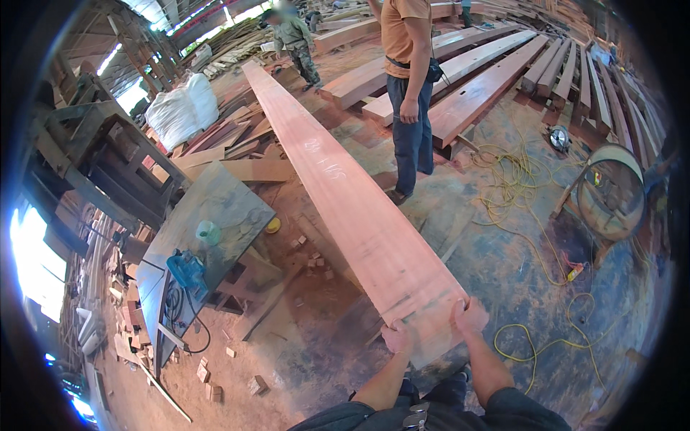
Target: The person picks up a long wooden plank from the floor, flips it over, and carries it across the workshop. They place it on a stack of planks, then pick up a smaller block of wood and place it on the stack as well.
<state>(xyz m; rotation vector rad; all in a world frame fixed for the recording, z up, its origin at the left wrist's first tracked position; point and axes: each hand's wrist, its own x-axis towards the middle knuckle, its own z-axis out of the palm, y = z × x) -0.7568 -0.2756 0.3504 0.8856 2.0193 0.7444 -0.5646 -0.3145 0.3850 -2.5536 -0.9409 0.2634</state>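
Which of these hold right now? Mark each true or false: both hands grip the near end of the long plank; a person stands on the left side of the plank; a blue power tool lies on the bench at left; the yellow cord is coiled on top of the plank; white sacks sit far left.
1. Both hands, left hand and right hand, grip the near end of the plank: true.
2. A person stands left of the plank: false, on its right.
3. A blue power tool lies on the bench: true.
4. The yellow cord is coiled on the plank: false, it lies on the floor at right.
5. White sacks sit far left: true.
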